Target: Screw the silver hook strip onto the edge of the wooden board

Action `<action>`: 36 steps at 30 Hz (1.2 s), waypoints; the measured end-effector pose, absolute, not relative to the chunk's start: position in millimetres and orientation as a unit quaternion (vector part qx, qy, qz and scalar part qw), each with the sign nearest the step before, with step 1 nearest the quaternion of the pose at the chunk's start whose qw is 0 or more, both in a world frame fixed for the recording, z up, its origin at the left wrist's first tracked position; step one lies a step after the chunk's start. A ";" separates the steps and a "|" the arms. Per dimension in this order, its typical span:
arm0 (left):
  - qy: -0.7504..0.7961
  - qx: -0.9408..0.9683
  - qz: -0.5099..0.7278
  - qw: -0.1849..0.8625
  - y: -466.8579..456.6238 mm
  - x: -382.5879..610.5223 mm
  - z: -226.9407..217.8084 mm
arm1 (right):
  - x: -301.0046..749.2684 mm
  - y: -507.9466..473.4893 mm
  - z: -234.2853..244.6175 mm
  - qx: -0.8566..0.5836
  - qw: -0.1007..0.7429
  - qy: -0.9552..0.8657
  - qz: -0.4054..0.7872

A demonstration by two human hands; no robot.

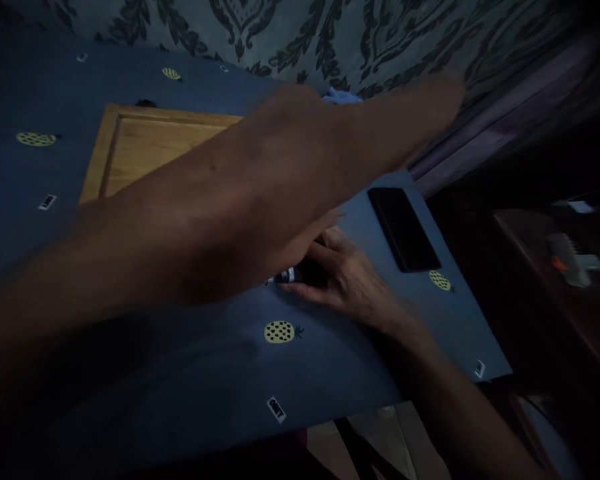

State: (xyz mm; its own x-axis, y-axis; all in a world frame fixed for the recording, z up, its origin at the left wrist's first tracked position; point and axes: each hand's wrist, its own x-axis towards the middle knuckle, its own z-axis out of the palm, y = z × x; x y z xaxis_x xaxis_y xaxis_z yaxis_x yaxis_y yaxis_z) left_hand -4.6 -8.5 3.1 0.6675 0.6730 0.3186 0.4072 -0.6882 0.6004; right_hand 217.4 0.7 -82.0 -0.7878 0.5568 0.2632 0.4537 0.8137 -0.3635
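My left arm stretches across the view from the lower left to the upper right. My left hand [410, 117] is smeared by motion near the table's far edge, next to a bit of light blue cloth [341, 97]; its fingers cannot be made out. My right hand [343, 277] rests on the blue tablecloth [220, 373] with its fingers curled round a small dark object with a white band [287, 275]. My left forearm hides part of this object.
A wooden board [140, 150] lies at the back left of the table. A black phone [404, 228] lies face up right of my right hand. A patterned wall [290, 33] runs behind. To the right stands a dark shelf with small items [570, 260].
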 end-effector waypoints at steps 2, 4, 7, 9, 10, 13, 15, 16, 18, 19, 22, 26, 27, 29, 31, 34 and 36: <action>0.325 0.884 0.242 0.232 -15.5 0.8 18.7 | 217.0 0.7 -82.3 -0.266 0.187 -0.936 0.134; 0.349 0.887 0.212 0.215 -16.9 3.3 22.5 | 216.6 0.9 -82.3 -0.264 0.190 -0.936 0.132; 0.360 0.893 0.195 0.188 -13.9 3.2 16.2 | 216.2 1.0 -81.4 -0.266 0.187 -0.936 0.136; 0.352 0.896 0.200 0.180 -12.5 2.8 12.0 | 216.1 1.1 -80.5 -0.271 0.182 -0.935 0.142; 0.348 0.898 0.202 0.180 -12.3 2.9 10.8 | 216.1 1.1 -80.3 -0.275 0.180 -0.933 0.145; 0.333 0.900 0.210 0.189 -13.0 3.8 10.0 | 216.2 1.3 -80.2 -0.285 0.177 -0.931 0.144; 0.325 0.900 0.217 0.193 -13.3 4.2 10.2 | 216.0 1.4 -80.8 -0.282 0.182 -0.932 0.139; 0.321 0.900 0.218 0.197 -13.2 4.2 10.3 | 216.0 1.3 -81.1 -0.277 0.185 -0.933 0.137; 0.316 0.902 0.212 0.206 -12.7 3.7 10.3 | 215.7 1.3 -81.8 -0.274 0.191 -0.933 0.133; 0.316 0.903 0.203 0.210 -12.4 3.4 10.3 | 215.6 1.3 -82.2 -0.275 0.191 -0.933 0.132; 0.317 0.904 0.193 0.210 -11.6 2.7 10.3 | 215.1 2.0 -83.2 -0.279 0.192 -0.931 0.136; 0.301 0.915 0.196 0.183 -12.2 3.5 10.9 | 214.6 4.4 -84.0 -0.266 0.199 -0.932 0.146; 0.304 0.917 0.192 0.174 -12.6 4.1 11.2 | 214.6 4.7 -83.9 -0.268 0.198 -0.931 0.149; 0.316 0.918 0.185 0.156 -13.2 5.1 11.6 | 214.8 4.7 -83.3 -0.275 0.192 -0.929 0.158; 0.323 0.918 0.183 0.138 -13.3 5.8 11.6 | 215.2 4.2 -82.3 -0.284 0.182 -0.926 0.169; 0.322 0.918 0.197 0.122 -12.8 6.2 10.2 | 215.3 3.4 -81.1 -0.288 0.176 -0.925 0.174; 0.320 0.916 0.209 0.126 -12.6 6.1 8.5 | 215.0 3.5 -80.7 -0.288 0.175 -0.926 0.171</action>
State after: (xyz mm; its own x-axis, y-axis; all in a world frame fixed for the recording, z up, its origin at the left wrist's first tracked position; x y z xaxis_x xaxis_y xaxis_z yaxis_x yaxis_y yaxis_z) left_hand 6.1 -12.6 8.5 0.7081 0.6384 0.3018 0.5335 -0.7636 0.3637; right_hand 215.0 3.5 -80.7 -0.7725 0.5932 0.2265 0.4733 0.7757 -0.4175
